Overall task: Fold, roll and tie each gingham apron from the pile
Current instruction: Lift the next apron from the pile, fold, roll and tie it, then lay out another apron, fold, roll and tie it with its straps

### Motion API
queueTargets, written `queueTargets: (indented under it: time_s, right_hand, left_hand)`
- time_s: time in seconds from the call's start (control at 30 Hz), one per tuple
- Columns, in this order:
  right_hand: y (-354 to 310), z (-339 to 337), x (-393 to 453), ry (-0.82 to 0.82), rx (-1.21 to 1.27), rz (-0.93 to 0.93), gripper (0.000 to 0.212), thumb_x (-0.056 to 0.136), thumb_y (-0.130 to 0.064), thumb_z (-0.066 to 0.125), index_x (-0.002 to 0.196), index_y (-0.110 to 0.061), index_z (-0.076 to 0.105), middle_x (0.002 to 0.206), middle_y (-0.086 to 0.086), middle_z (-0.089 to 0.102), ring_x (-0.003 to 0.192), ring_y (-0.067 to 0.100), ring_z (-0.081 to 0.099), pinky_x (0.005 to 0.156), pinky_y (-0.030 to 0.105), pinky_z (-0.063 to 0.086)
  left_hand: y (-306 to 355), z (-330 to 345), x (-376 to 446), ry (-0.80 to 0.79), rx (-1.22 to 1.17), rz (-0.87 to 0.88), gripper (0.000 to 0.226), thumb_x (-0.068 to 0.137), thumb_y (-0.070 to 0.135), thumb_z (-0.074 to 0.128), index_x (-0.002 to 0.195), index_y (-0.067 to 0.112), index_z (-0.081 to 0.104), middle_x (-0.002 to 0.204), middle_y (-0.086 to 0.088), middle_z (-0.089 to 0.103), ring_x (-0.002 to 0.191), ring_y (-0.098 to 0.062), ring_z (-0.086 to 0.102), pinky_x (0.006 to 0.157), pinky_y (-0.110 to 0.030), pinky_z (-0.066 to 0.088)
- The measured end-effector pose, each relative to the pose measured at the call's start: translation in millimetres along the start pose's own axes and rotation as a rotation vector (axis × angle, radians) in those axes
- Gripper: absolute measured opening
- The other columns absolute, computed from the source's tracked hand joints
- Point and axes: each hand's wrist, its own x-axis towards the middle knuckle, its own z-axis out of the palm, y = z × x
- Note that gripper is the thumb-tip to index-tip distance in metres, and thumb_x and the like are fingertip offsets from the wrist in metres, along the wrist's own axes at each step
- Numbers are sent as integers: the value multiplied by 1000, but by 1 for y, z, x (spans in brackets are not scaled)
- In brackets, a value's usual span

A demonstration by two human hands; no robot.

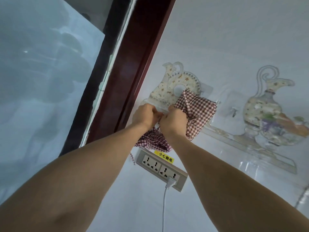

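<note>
Both hands, left hand (pixel 145 116) and right hand (pixel 173 122), pinch the gingham apron (pixel 198 113) strings against the wall (pixel 234 39); door frame (pixel 133 64) at nine o'clock, socket strip (pixel 161 169) at six.

I count two hands, the left hand (pixel 145 115) and the right hand (pixel 173 122); one red-and-white gingham apron (pixel 197 108) between them; two vase-shaped wall decals, one (pixel 168 88) behind the cloth and one (pixel 264 113) further right; one socket strip (pixel 161 168) with four outlets, as far as I can make out; one white plug (pixel 170 182) in it; one yellow warning label (pixel 165 157); one dark red door frame (pixel 133 61).
</note>
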Motion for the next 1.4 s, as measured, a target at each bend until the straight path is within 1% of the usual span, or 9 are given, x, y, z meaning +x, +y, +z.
queueTargets:
  time_s: [0.13, 0.3, 0.5, 0.67, 0.8, 0.97, 1.2, 1.3, 1.4]
  right_hand:
    - [-1, 1, -1, -74, -177, -30, 25, 95, 3, 51, 117, 0, 62, 102, 17, 64, 102, 35, 61, 89, 40, 52]
    - [13, 14, -7, -106, -261, -9, 28, 95, 7, 43, 111, 2, 66, 100, 17, 62, 95, 31, 61, 80, 36, 53]
    - [22, 21, -28, -56, -117, -84, 14, 94, -4, 54, 96, 1, 67, 87, 14, 65, 78, 26, 61, 64, 32, 47]
    - [24, 23, -63, 39, 157, -196, 20, 82, 1, 61, 101, -4, 66, 97, 10, 65, 81, 17, 58, 72, 27, 48]
    - [20, 42, -116, -184, 269, -247, 11, 85, -7, 65, 95, -7, 67, 87, 4, 67, 77, 17, 61, 69, 24, 48]
    - [15, 96, -199, -542, 286, -228, 8, 84, -9, 61, 88, -16, 65, 84, -1, 66, 76, 15, 60, 66, 27, 49]
    - [13, 185, -352, -1159, 221, -215, 18, 91, -15, 61, 96, -1, 72, 105, 15, 71, 102, 29, 65, 87, 34, 47]
    - [17, 218, -425, -1430, 152, -180, 25, 91, -16, 65, 105, 4, 71, 111, 20, 68, 107, 32, 62, 88, 36, 45]
    - [33, 241, -483, -1604, 175, 8, 40, 91, -16, 67, 129, -6, 60, 119, 17, 65, 97, 27, 65, 74, 32, 53]
  left_hand:
    - [-2, 5, 2, -31, -64, -28, 13, 86, 29, 73, 82, 18, 74, 82, -3, 75, 71, -15, 69, 73, -27, 55]
    - [-11, 0, -4, -108, -133, -107, 11, 82, 25, 79, 83, 16, 74, 80, -4, 74, 59, -14, 70, 67, -27, 58]
    - [-29, -21, -36, -185, 24, 14, 16, 90, 24, 71, 91, 9, 74, 88, -2, 68, 82, -18, 65, 74, -24, 46]
    - [-48, -37, -80, -198, 97, 135, 19, 100, 17, 48, 93, 6, 63, 93, -7, 69, 86, -28, 65, 75, -38, 52]
    - [-79, -52, -138, -185, 166, 80, 15, 103, 17, 42, 91, 10, 49, 84, -13, 66, 72, -31, 63, 63, -40, 49]
    - [-141, -83, -220, -270, 352, -46, 17, 96, 14, 56, 79, 16, 51, 72, 4, 54, 71, -24, 59, 64, -28, 38]
    - [-238, -135, -377, -421, 626, -431, 45, 92, 52, 55, 63, 19, 67, 56, 5, 58, 58, -12, 63, 53, -22, 44]
    - [-268, -151, -441, -393, 638, -581, 18, 85, 24, 67, 73, 11, 72, 66, -2, 63, 72, -24, 65, 64, -33, 47]
    - [-304, -156, -492, -330, 724, -768, 24, 82, 24, 71, 104, 16, 66, 114, -8, 62, 113, -28, 56, 98, -40, 45]
